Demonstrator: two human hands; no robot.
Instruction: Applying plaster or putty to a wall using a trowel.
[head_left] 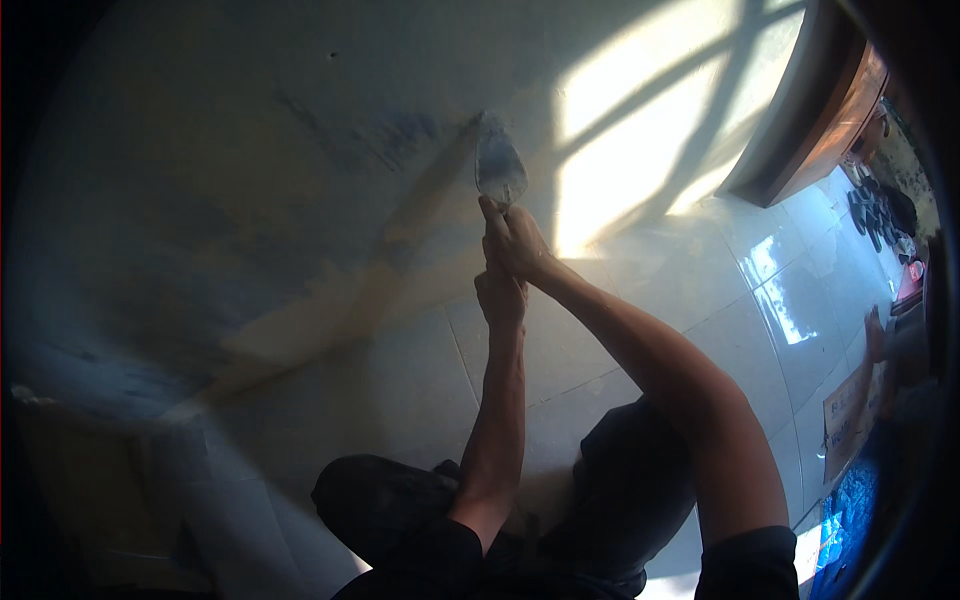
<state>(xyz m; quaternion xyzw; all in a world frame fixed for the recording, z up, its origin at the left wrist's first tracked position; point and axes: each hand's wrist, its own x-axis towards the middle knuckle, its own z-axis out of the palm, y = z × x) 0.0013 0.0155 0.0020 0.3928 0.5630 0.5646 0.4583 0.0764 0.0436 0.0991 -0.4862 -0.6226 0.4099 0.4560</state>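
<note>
A small pointed trowel reaches up to the wall, its blade tip at a pale scraped spot. My right hand is closed around it just below the blade, thumb laid along it. Directly below, my left hand is closed around the lower end of the handle. Both hands hide the handle. Dark smudges and worn, patchy paint show on the wall around and left of the blade.
Pale floor tiles meet the wall below my hands. A brown wooden door frame stands at the upper right. Footwear, a cardboard piece, a blue plastic sheet and another person's bare foot are along the right.
</note>
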